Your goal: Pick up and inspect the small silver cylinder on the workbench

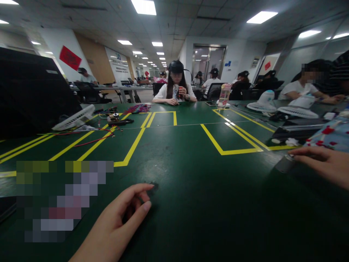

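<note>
My left hand [125, 211] hovers low over the green table [207, 203], thumb and index finger apart and the other fingers curled; nothing shows between them. Just beyond its index fingertip lies a small dark thing [155, 186], too blurred to name. At the right edge, my right hand [324, 162] has its fingertips closed on the top of a small grey metal cylinder [284, 164]. That cylinder is tilted, at or just above the table; I cannot tell whether it touches.
Yellow tape [240, 151] marks the table. Left are a white fan part [75, 118], a small motor assembly [113, 117], red wire and coloured cables [137, 108]. White fans [261, 102] and a bottle [224, 95] stand right. A person [176, 85] sits opposite, holding something.
</note>
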`<state>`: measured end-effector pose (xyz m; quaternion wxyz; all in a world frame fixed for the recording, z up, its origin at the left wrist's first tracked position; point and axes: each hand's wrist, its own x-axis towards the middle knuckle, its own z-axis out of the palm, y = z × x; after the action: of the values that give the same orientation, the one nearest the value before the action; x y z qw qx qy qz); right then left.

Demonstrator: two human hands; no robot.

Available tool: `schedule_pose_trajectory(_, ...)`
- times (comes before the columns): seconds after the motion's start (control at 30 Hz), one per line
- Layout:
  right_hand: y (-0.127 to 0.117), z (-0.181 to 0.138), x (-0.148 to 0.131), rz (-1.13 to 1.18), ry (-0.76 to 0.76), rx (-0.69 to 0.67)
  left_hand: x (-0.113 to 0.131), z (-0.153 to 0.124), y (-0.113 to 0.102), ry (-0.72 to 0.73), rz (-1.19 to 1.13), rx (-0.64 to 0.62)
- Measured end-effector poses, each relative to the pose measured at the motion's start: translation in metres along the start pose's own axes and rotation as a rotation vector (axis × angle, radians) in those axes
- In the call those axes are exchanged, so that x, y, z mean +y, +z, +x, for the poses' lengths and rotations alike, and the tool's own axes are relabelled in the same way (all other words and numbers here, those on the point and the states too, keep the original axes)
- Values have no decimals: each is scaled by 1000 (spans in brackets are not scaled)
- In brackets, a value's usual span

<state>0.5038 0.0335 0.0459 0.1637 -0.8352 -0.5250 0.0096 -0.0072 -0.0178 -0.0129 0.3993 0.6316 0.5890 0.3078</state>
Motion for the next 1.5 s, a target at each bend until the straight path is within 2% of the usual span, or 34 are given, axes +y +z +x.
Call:
schedule_pose_trajectory(0.17,-3,-4,-7,6,84,9,0,0,-1,1,9,5)
schedule_pose_trajectory(0.33,-6,-9,-15,79,85,-67,-1,1,-2,10,37,-3)
schedule_pose_trajectory(0.43,5,-10,-12,188,-9,-88,0,0,-1,15,49,4)
schedule_pose_trajectory(0.57,34,-19,-22,194,-260,41,-1,0,1,21,71,2)
schedule_pose_trajectory(0.63,47,-36,-44,274,-451,14,-2,0,2,25,82,-1)
schedule_pose_trajectory(0.77,60,-89,-117,434,-800,-232,0,0,2,48,87,16)
schedule_pose_trajectory(0.87,64,-122,-169,509,-922,-385,2,0,1,55,85,36)
schedule_pose_trajectory(0.93,69,-132,-190,534,-964,-446,5,-1,1,77,100,41)
schedule_pose_trajectory(1.07,79,-135,-196,596,-963,-473,13,-1,1,145,149,35)
schedule_pose_trajectory(1.23,87,-131,-186,734,-827,-554,40,7,13,194,194,-5)
schedule_pose_trajectory(1.4,91,-130,-188,787,-808,-619,77,29,31,398,220,-61)
schedule_pose_trajectory(1.5,91,-130,-189,819,-804,-624,87,39,36,457,209,-57)
